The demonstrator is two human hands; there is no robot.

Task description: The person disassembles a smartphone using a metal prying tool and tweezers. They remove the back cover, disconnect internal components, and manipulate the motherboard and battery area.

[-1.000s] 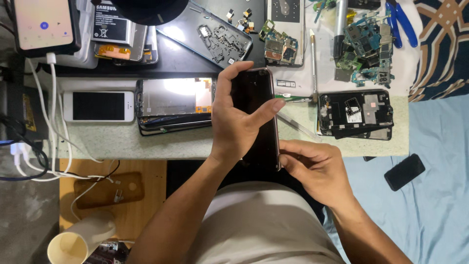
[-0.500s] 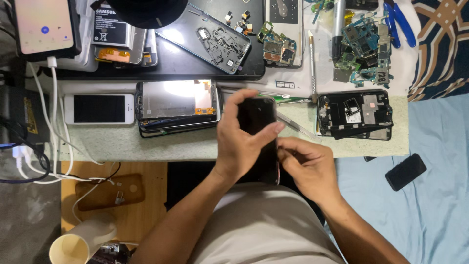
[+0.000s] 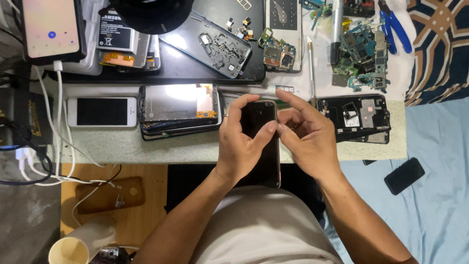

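Observation:
A black smartphone [image 3: 260,122] is held upright over the front edge of the work table [image 3: 146,146]. My left hand [image 3: 242,144] grips its left side, with the thumb laid across the dark screen. My right hand [image 3: 308,137] is at the phone's right edge, fingers pinched against it near the top. Whether the right hand holds a small tool I cannot tell. The phone's lower part is hidden behind my left hand.
On the table lie a white phone [image 3: 101,111], a stripped screen frame [image 3: 180,108], an opened phone chassis [image 3: 354,117], circuit boards [image 3: 361,49], blue-handled pliers [image 3: 398,27] and a charging phone [image 3: 51,27]. A black phone [image 3: 404,175] lies on the blue sheet at right. A cup [image 3: 68,250] stands bottom left.
My right hand has risen from the phone's lower right edge to its upper right edge. The left hand shifted its grip slightly, and the phone sits a little lower in view.

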